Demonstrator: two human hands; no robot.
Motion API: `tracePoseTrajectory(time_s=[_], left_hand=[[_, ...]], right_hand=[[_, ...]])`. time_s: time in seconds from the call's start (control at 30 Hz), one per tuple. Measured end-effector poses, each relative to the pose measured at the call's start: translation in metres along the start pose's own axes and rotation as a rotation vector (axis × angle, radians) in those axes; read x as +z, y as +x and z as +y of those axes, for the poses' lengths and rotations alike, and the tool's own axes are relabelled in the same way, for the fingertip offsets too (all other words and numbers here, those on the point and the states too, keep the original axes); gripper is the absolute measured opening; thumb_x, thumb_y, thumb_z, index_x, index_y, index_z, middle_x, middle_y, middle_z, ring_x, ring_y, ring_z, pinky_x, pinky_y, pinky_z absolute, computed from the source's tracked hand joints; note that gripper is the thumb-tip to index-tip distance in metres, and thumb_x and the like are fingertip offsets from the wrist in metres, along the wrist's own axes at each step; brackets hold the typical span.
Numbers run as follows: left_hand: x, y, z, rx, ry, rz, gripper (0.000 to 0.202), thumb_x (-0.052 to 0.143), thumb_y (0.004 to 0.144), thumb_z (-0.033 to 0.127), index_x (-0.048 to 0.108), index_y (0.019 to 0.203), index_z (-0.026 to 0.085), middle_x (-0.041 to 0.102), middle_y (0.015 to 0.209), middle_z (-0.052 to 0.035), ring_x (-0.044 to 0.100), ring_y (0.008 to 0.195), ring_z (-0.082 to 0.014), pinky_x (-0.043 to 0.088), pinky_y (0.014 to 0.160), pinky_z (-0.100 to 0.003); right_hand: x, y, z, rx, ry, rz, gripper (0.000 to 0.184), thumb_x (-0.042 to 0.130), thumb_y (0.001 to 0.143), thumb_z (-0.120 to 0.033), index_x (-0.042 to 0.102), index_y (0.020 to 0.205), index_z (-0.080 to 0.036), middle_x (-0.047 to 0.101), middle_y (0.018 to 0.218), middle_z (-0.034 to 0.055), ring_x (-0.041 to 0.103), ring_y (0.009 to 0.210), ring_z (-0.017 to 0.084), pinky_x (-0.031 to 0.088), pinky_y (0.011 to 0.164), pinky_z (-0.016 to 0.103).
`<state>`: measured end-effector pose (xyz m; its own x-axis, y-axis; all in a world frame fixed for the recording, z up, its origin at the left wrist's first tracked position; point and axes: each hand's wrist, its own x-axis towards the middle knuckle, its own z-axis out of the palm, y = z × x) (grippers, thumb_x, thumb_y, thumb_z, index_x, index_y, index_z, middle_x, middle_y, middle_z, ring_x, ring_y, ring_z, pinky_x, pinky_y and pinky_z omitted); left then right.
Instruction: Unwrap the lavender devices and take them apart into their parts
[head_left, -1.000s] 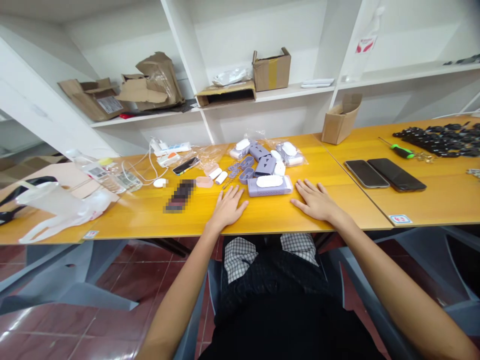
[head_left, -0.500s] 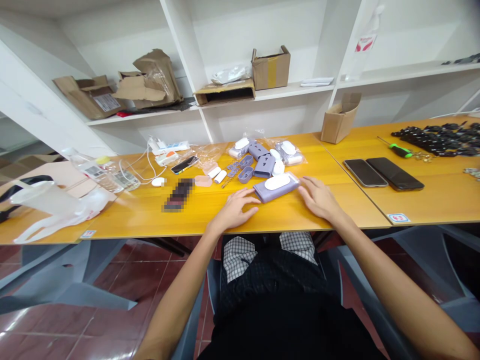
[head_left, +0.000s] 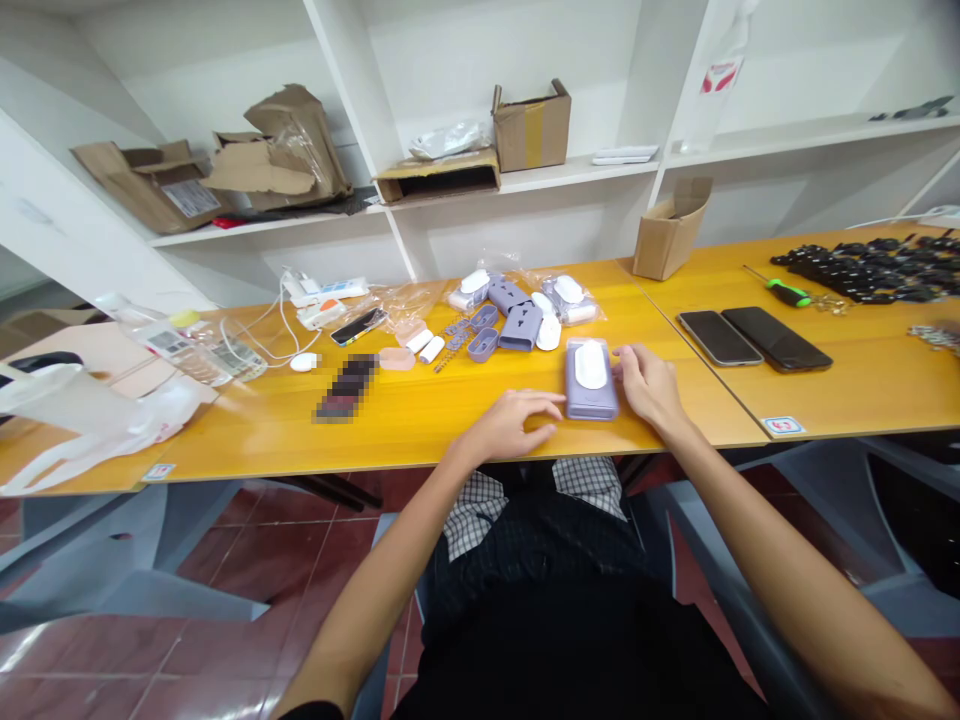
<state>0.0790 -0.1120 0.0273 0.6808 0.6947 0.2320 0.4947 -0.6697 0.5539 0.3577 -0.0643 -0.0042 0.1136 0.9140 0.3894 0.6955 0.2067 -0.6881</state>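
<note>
Lilac matte plastic of a long, round-cornered rectangular case (head_left: 592,410), lying flat on the amber-yellow laminate table (head_left: 420,445) near its front edge, long axis pointing away from the body, with a glossy white oval pod (head_left: 591,365) seated in the top face. Right hand (head_left: 649,388) at the case's right side, fingers (head_left: 626,358) loosely curved and slightly spread, tips against the plastic, no pinch. Left hand (head_left: 514,425) open and relaxed, fingers stretched toward the case's left side, tips just beside it, contact impossible to tell from this view.

Farther up the table, moulded lilac shells (head_left: 519,327), small lilac trays (head_left: 484,330), a thin lilac sprue strip (head_left: 454,345), and crinkled clear plastic bags (head_left: 568,298). Leftward, a translucent pink piece (head_left: 396,358), a pixel-blurred dark object (head_left: 346,388), white cable loops (head_left: 283,325), and a crumpled white carrier bag (head_left: 90,415). On the adjoining table, two dark glass smartphones (head_left: 718,337), a green-and-black screwdriver (head_left: 787,293), and a knobbly heap of black parts (head_left: 862,270). Above, torn corrugated cardboard boxes (head_left: 289,140) on white shelves (head_left: 577,178).
</note>
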Motion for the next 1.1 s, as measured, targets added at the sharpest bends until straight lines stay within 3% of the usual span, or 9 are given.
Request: tracePoseTrajectory(time_s=[0.1,0.23,0.43,0.57,0.67,0.73,0.87,0.97,1.1], left_hand=[[0.003,0.002,0.007,0.089,-0.110,-0.083,0.015,0.063,0.102,0.026,0.077,0.107,0.025,0.074,0.141,-0.0054,0.071,0.129,-0.0225,0.049,0.118,-0.045],[-0.002,-0.003,0.004,-0.017,-0.078,-0.003,0.017,0.063,0.101,0.025,0.076,0.113,0.024,0.074,0.140,-0.0074,0.069,0.132,-0.0235,0.047,0.120,-0.047],[-0.002,-0.006,-0.001,0.032,-0.128,-0.067,0.016,0.064,0.100,0.021,0.076,0.109,0.026,0.070,0.148,-0.0056,0.064,0.139,-0.0243,0.043,0.124,-0.051],[0.004,-0.004,-0.010,-0.005,-0.132,0.153,0.014,0.063,0.097,0.017,0.075,0.099,0.023,0.073,0.140,-0.0081,0.069,0.130,-0.0257,0.049,0.118,-0.051],[-0.001,-0.007,-0.020,-0.084,-0.040,0.320,0.014,0.069,0.091,0.015,0.072,0.102,0.022,0.066,0.145,-0.0106,0.062,0.138,-0.0298,0.045,0.122,-0.056],[-0.008,-0.011,-0.026,-0.141,0.012,0.338,0.027,0.074,0.087,0.018,0.070,0.113,0.023,0.057,0.155,-0.0118,0.053,0.148,-0.0327,0.039,0.126,-0.059],[-0.021,-0.020,-0.032,-0.199,-0.010,0.186,0.070,0.083,0.082,0.028,0.055,0.146,0.028,0.040,0.171,-0.0112,0.039,0.159,-0.0352,0.030,0.132,-0.059],[-0.024,-0.024,-0.034,-0.243,-0.043,0.102,0.088,0.085,0.081,0.035,0.044,0.159,0.032,0.046,0.168,-0.0090,0.043,0.156,-0.0354,0.031,0.132,-0.058],[-0.025,-0.025,-0.037,-0.257,-0.051,0.108,0.092,0.088,0.080,0.041,0.043,0.160,0.031,0.050,0.165,-0.0094,0.046,0.154,-0.0358,0.033,0.131,-0.057]], right_hand=[[-0.001,0.001,-0.001,0.001,0.053,0.011,0.056,0.041,0.103,-0.065,0.075,0.103,-0.020,0.083,0.097,0.0138,0.077,0.091,0.032,0.058,0.087,0.044],[-0.004,-0.006,-0.010,0.001,0.075,-0.104,0.052,0.053,0.098,-0.065,0.075,0.113,-0.020,0.083,0.108,0.0141,0.077,0.099,0.033,0.059,0.092,0.046],[-0.009,-0.021,-0.034,-0.108,-0.257,-0.274,0.084,0.069,0.085,-0.075,0.061,0.151,-0.024,0.074,0.133,0.0201,0.067,0.122,0.049,0.056,0.096,0.062],[-0.015,-0.013,-0.024,-0.215,-0.129,-0.402,0.078,0.076,0.085,-0.063,0.062,0.152,-0.026,0.073,0.136,0.0168,0.067,0.124,0.044,0.054,0.105,0.060],[-0.018,-0.005,-0.006,-0.296,0.065,-0.518,0.071,0.079,0.085,-0.053,0.064,0.150,-0.029,0.071,0.145,0.0095,0.066,0.129,0.040,0.051,0.113,0.058],[-0.018,-0.001,0.004,-0.322,0.124,-0.555,0.069,0.079,0.084,-0.050,0.065,0.149,-0.031,0.070,0.147,0.0075,0.063,0.134,0.040,0.047,0.117,0.061],[-0.014,0.004,0.013,-0.389,0.165,-0.628,0.068,0.079,0.085,-0.048,0.065,0.150,-0.034,0.060,0.159,0.0069,0.054,0.146,0.041,0.038,0.123,0.065],[-0.011,0.008,0.012,-0.418,0.162,-0.663,0.068,0.078,0.086,-0.048,0.064,0.151,-0.033,0.052,0.165,0.0085,0.049,0.149,0.042,0.035,0.125,0.067],[0.000,0.014,0.003,-0.415,0.095,-0.648,0.074,0.081,0.083,-0.051,0.061,0.153,-0.033,0.058,0.156,0.0115,0.052,0.144,0.043,0.035,0.123,0.068]])
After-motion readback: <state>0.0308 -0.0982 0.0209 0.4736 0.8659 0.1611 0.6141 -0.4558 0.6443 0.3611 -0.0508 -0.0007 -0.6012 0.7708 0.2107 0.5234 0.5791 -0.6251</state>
